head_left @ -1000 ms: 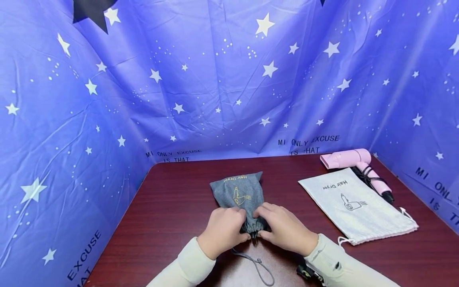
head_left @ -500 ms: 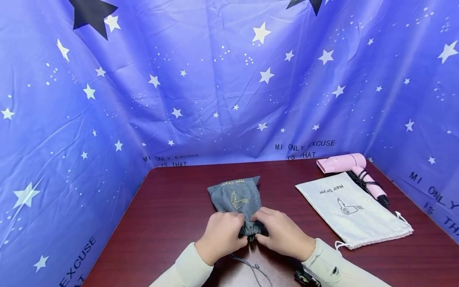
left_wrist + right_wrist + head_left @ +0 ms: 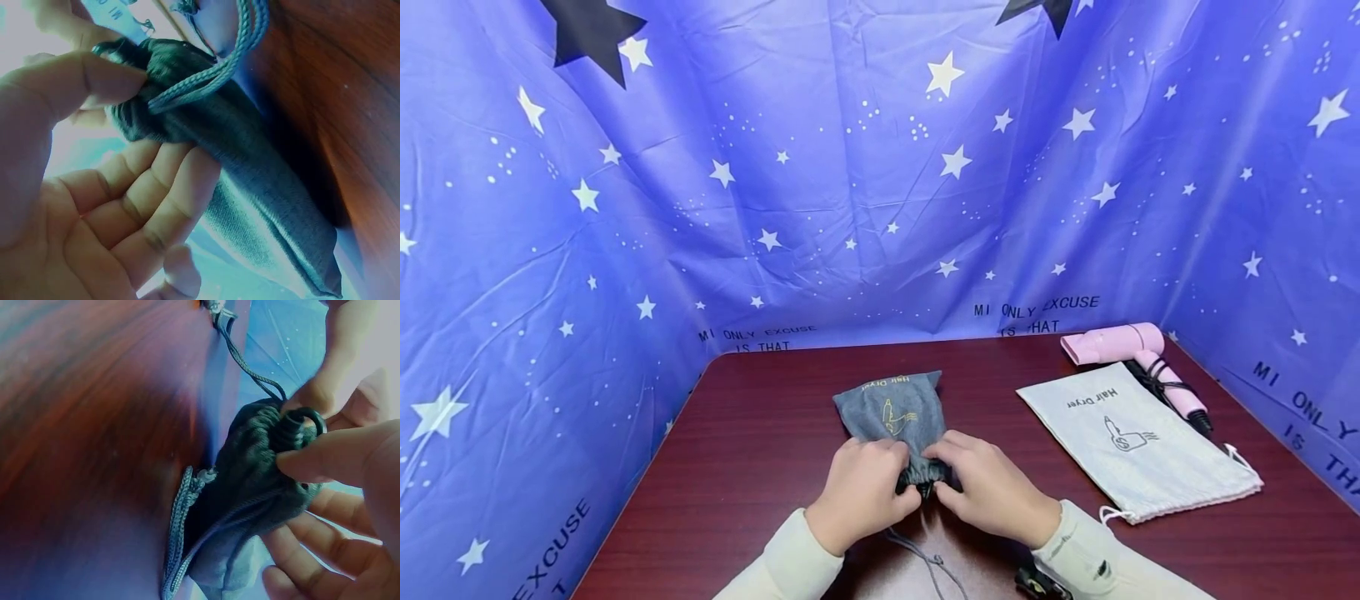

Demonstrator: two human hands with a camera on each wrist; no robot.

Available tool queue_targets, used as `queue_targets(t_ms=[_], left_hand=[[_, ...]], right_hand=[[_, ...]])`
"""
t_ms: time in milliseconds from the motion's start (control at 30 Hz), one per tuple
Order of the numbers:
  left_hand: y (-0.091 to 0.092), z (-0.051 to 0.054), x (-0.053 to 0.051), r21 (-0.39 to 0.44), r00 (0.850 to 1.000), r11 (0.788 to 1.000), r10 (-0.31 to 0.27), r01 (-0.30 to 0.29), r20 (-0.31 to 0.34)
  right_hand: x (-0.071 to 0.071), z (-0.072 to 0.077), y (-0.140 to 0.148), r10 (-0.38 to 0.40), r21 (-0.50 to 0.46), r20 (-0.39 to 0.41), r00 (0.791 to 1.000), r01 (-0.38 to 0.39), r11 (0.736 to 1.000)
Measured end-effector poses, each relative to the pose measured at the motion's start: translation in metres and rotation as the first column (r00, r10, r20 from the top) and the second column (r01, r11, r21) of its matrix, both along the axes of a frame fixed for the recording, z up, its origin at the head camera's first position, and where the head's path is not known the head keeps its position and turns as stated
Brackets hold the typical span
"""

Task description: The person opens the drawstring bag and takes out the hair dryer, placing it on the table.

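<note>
A grey drawstring bag (image 3: pixel 891 410) with yellow "Hair Dryer" lettering lies on the table. My left hand (image 3: pixel 863 485) pinches its gathered mouth from the left, thumb on the near side and fingers on the far side. Opposite it, my right hand (image 3: pixel 996 487) grips the mouth from the right in the same way. A black ribbed end with a ring (image 3: pixel 292 430) pokes out between the thumbs in the right wrist view. Grey drawcords (image 3: pixel 219 78) hang from the mouth, one loop lying on the table. What else the bag contains is hidden.
On the right lies a flat white drawstring bag (image 3: pixel 1138 433), also printed "Hair Dryer". Behind it rests a pink hair dryer (image 3: pixel 1112 343) with its black cord wrapped on the handle. A blue star-patterned curtain (image 3: pixel 850 167) surrounds the dark red table (image 3: pixel 760 433).
The head view has tilted slightly, so everything sits a little lower in it. Both hands keep hold of the grey bag's mouth, with hardly any movement.
</note>
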State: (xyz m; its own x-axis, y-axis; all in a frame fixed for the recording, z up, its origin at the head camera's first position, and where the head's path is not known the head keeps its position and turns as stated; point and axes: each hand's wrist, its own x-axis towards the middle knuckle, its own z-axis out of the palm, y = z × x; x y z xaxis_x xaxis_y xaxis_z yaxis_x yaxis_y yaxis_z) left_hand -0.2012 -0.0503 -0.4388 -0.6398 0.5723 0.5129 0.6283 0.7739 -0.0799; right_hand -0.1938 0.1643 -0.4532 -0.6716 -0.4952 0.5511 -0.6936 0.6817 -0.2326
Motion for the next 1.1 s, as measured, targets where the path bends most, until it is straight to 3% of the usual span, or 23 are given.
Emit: queue_targets(t_ms=[233, 567, 1100], left_hand=[[0.0008, -0.0012, 0.0004, 0.007, 0.999, 0.999, 0.037, -0.037, -0.039], [0.0025, -0.0014, -0.0001, 0.041, 0.992, 0.999, 0.034, -0.029, -0.119], [0.0015, 0.0011, 0.0002, 0.049, 0.994, 0.998, 0.053, -0.048, -0.096]], right_hand=[[0.0004, 0.0002, -0.0024, -0.035, -0.063, -0.024, 0.999, 0.034, 0.997], [-0.0002, 0.0011, -0.0042, -0.081, -0.069, -0.088, 0.993, 0.075, 0.995], [0.0011, 0.0016, -0.0057, -0.128, -0.071, -0.13, 0.983, 0.12, 0.99]])
